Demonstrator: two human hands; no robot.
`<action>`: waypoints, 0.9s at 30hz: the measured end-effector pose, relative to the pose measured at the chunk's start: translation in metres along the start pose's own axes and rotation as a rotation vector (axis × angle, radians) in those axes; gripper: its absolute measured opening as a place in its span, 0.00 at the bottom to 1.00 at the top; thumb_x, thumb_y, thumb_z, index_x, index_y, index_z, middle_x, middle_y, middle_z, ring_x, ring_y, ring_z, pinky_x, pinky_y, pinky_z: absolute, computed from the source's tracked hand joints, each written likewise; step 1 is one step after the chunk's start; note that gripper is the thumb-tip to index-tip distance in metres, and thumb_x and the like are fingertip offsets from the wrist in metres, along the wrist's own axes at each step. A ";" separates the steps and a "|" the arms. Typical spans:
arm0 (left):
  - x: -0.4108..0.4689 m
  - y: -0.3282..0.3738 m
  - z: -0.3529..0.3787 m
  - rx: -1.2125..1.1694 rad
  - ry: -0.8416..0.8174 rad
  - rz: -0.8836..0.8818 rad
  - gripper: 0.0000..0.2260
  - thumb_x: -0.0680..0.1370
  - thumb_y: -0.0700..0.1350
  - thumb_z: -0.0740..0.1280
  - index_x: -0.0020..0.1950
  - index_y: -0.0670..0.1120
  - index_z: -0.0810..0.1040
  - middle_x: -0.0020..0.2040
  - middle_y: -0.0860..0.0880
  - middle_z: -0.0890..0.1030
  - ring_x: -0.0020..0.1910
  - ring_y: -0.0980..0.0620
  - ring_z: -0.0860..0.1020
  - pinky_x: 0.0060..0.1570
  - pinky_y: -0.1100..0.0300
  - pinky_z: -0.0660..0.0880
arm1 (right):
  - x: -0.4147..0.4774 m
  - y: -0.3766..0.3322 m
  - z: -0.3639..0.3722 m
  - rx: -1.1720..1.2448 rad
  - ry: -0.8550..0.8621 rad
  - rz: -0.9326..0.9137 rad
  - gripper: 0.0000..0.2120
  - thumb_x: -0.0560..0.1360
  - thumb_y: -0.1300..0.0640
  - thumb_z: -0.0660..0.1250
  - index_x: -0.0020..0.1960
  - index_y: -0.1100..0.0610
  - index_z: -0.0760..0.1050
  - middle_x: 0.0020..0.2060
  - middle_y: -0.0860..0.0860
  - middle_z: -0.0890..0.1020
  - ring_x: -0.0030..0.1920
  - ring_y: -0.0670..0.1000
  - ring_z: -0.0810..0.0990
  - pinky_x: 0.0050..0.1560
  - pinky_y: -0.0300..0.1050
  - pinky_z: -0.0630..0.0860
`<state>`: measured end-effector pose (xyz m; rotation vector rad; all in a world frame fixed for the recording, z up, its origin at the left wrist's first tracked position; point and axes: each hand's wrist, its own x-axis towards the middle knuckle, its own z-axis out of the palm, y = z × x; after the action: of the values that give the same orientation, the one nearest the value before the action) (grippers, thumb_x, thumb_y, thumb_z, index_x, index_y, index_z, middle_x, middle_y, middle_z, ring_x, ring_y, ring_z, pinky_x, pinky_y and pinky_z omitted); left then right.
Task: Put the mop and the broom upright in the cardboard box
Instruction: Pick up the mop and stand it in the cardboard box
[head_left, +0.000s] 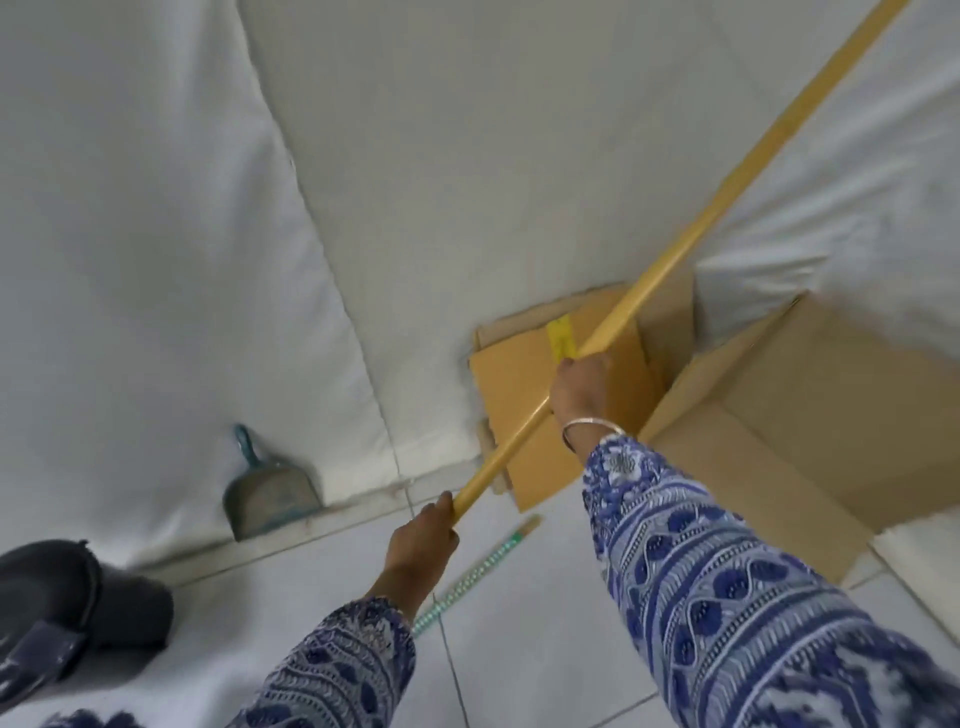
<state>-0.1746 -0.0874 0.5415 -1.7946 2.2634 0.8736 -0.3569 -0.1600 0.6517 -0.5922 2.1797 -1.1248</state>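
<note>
Over the white tiled floor, both hands hold one long yellow pole that slants from lower left up to the top right corner. Whether it belongs to the mop or the broom cannot be told — neither head shows. The left hand has its grip clenched around the pole's lower end, and the right hand is clenched around it further up, a thin bangle on that wrist. Both arms wear a blue-and-white patterned sleeve.

Below the right hand, the cardboard box stands open against the white cloth-covered wall, its flaps spread outward; a strip of yellow tape crosses the left flap. The pole passes above that flap and is not inside the box.

A second handle, wrapped in a green-and-white pattern, lies flat on the floor between the two arms, well short of the box — its far end is hidden by the left sleeve.

At left, a teal dustpan leans upright against the wall, and a dark bin lies tipped in the lower left corner.
</note>
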 end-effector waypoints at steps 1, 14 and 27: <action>-0.004 0.020 -0.017 -0.014 0.043 0.016 0.15 0.77 0.41 0.58 0.64 0.44 0.65 0.52 0.43 0.79 0.49 0.41 0.80 0.46 0.50 0.76 | -0.002 -0.024 -0.020 -0.007 0.000 -0.045 0.19 0.79 0.60 0.53 0.67 0.68 0.58 0.63 0.65 0.75 0.60 0.65 0.76 0.58 0.56 0.72; -0.003 0.275 -0.118 -0.170 0.361 0.272 0.10 0.76 0.41 0.61 0.57 0.42 0.68 0.49 0.40 0.81 0.45 0.39 0.80 0.40 0.48 0.77 | 0.047 -0.187 -0.254 0.064 0.140 -0.437 0.16 0.79 0.58 0.54 0.64 0.64 0.59 0.62 0.64 0.75 0.59 0.66 0.77 0.60 0.60 0.75; 0.120 0.475 -0.127 -0.319 0.415 0.383 0.09 0.78 0.40 0.61 0.57 0.40 0.68 0.49 0.40 0.79 0.46 0.41 0.79 0.38 0.54 0.72 | 0.202 -0.248 -0.363 0.075 0.064 -0.665 0.07 0.77 0.61 0.56 0.51 0.58 0.57 0.40 0.54 0.74 0.42 0.59 0.78 0.52 0.64 0.79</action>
<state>-0.6162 -0.1930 0.7646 -1.8340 2.9492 1.0545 -0.7251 -0.2159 0.9613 -1.3213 2.0266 -1.5599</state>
